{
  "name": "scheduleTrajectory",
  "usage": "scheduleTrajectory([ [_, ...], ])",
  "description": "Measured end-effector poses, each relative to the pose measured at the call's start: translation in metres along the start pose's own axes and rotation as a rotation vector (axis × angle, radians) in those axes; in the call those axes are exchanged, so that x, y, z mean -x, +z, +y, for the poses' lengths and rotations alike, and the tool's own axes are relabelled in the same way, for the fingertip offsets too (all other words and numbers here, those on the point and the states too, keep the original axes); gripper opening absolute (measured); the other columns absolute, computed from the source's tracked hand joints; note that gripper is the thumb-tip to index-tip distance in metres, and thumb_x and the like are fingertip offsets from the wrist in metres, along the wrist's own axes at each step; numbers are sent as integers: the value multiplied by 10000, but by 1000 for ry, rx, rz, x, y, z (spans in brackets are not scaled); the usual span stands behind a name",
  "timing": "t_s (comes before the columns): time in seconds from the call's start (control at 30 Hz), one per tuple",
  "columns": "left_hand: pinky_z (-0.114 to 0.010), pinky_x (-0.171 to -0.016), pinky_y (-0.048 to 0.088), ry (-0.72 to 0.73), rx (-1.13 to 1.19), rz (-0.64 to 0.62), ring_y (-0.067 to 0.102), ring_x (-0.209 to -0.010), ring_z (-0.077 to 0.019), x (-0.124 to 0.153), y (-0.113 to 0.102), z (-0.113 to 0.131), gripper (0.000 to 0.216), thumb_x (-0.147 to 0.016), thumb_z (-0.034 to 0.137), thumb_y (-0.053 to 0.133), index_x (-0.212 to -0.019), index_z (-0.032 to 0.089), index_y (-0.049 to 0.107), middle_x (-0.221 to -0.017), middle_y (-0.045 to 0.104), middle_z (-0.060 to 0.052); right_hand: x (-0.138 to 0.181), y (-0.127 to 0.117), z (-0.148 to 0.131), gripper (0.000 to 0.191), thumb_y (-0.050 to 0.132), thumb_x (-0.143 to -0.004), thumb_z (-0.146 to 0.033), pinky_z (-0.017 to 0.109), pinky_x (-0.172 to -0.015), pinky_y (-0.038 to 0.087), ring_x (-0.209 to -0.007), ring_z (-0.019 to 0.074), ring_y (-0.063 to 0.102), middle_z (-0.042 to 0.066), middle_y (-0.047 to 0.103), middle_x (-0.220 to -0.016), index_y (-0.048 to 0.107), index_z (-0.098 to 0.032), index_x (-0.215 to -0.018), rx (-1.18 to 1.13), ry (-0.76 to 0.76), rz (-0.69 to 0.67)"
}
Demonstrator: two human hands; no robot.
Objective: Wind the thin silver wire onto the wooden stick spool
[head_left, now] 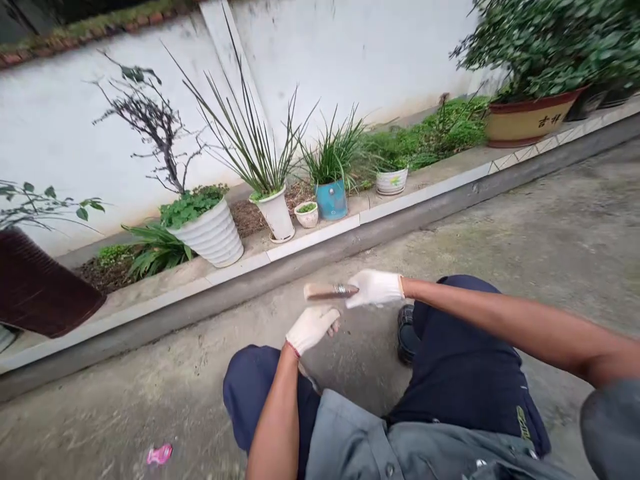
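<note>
White work gloves cover both hands. My right hand point(375, 288) is closed around one end of a short wooden-handled tool point(325, 291), which lies level and points left. The tool has a tan rounded end and a shiny banded collar close to my fingers; its exact kind is unclear. Just below the tan end is my left hand point(311, 328), its fingers curled in and pressed together. Whether anything sits inside that curl is hidden. Both hands hover over the concrete between my bent knees, close to each other.
A low tiled ledge point(315, 237) runs across in front, bearing a white ribbed pot point(213, 233), a tall white pot point(277, 215), a blue pot point(331, 199) and a large yellow planter point(530, 123). A dark planter point(45, 283) leans at left. A pink object point(160, 455) lies on the ground.
</note>
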State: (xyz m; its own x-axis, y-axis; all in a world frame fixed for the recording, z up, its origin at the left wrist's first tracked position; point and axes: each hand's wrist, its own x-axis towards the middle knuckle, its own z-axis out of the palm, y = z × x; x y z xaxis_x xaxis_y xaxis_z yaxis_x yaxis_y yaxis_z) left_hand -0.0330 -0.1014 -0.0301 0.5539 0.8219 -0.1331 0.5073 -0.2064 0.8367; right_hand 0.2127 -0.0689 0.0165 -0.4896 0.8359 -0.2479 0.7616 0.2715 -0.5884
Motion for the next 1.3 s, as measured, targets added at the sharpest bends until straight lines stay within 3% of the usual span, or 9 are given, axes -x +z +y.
scheduleTrajectory([
  [0.13, -248, -665, 500, -6, 44, 26, 642, -639, -140, -3, 1, 0, 367, -1004, 444, 478, -1050, 176, 725, -776, 698, 0, -17, -9, -7, 463, 602, -865, -626, 243, -578, 400, -665, 182, 657, 55, 698, -737, 677, -170, -878, 160, 82, 139],
  [0.3, -240, -663, 484, -66, 7, 37, 631, -629, -134, -11, 1, -2, 367, -1015, 451, 458, -995, 180, 705, -750, 684, 8, -41, -22, -9, 406, 534, -957, -511, 364, -727, 487, -898, 320, 724, 179, 757, -941, 744, -172, -1033, 561, 138, 272],
  [0.43, -231, -631, 457, -81, -135, 37, 619, -616, -131, -12, -3, -5, 347, -1022, 403, 432, -894, 186, 670, -748, 689, 8, -49, -16, -6, 281, 559, -933, -237, 426, -822, 502, -988, 358, 723, 231, 757, -1020, 763, -117, -1085, 710, 125, 214],
  [0.6, -236, -618, 416, -54, -296, 29, 611, -667, -155, -18, -16, -8, 354, -1023, 405, 437, -869, 196, 677, -727, 686, 2, -47, 3, 4, 270, 548, -910, -127, 438, -887, 479, -1026, 340, 713, 239, 755, -1034, 782, -100, -1043, 771, 50, 102],
  [0.7, -247, -600, 391, 2, -361, 6, 580, -622, -147, -26, -32, -6, 369, -1011, 400, 457, -793, 194, 670, -691, 667, 5, -36, 1, 2, 267, 547, -906, -104, 403, -897, 452, -1035, 309, 712, 228, 756, -1020, 780, -91, -1036, 792, -21, 6],
  [0.8, -250, -592, 400, 14, -333, -39, 572, -593, -141, -34, -50, -1, 403, -1010, 439, 472, -772, 184, 674, -688, 665, 6, -27, -11, -3, 241, 583, -894, -166, 355, -838, 435, -970, 279, 714, 203, 756, -976, 773, -99, -1026, 830, -108, -85],
  [0.93, -236, -688, 477, 92, -151, -76, 663, -774, -176, -40, -63, 4, 420, -998, 520, 540, -923, 164, 749, -860, 740, -28, -27, -32, -3, 328, 595, -907, -458, 299, -704, 403, -796, 219, 683, 114, 754, -874, 778, -192, -962, 726, -152, -127],
  [1.1, -249, -651, 523, 89, 118, -148, 670, -686, -162, -56, -66, 13, 453, -1025, 539, 526, -1050, 127, 711, -826, 731, -79, -44, -55, 8, 455, 588, -878, -603, 266, -646, 372, -728, 176, 630, 44, 731, -807, 767, -192, -959, 444, -86, -4],
  [1.3, -220, -607, 513, 12, 37, -153, 642, -598, -115, -84, -72, 19, 356, -1034, 446, 496, -954, 144, 667, -783, 713, -41, -80, -70, 20, 510, 563, -901, -633, 286, -741, 448, -891, 241, 702, 112, 770, -983, 765, -202, -1084, 435, 113, 162],
])
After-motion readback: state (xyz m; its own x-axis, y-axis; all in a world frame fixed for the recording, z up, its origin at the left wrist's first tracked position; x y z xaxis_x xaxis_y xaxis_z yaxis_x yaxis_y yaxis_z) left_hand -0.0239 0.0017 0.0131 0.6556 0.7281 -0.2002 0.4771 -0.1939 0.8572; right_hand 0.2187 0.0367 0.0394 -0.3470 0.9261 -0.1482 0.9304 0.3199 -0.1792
